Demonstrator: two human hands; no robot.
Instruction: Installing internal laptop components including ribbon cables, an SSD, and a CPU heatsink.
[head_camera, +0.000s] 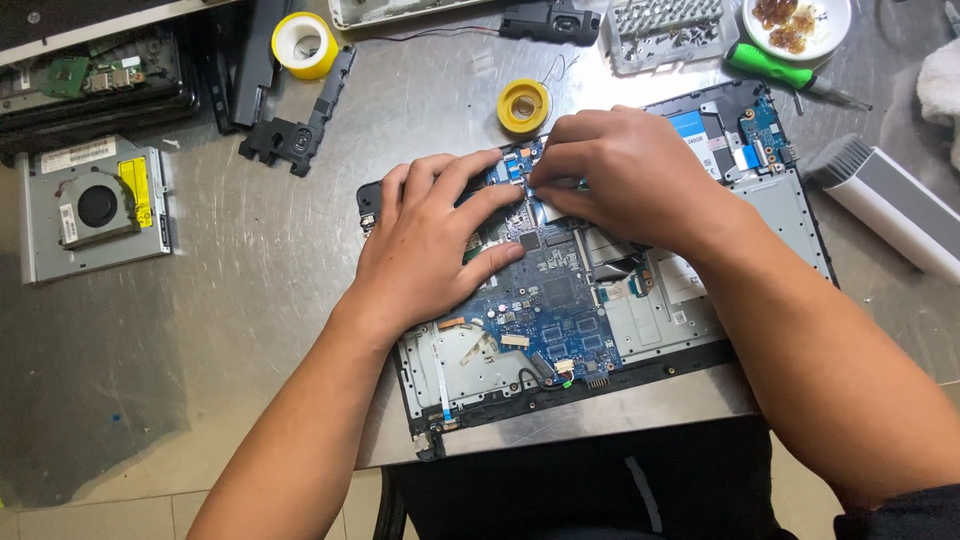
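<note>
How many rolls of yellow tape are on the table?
2: a larger roll of yellow tape at the top left, and a smaller roll just above the hands. Others may be hidden.

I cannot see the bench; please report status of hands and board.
Left hand flat on blue circuit board. Right hand pinching at board's top edge; grip hidden. Yellow tape roll close behind, apart.

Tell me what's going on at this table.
A person is working on an opened laptop lying on a metal table. The left hand rests flat on the blue circuit board, while the right hand pinches something small near the board's top edge; what it grips is hidden. Around them lie a cooling fan, two rolls of yellow tape, a green screwdriver and a bowl of screws.
</note>
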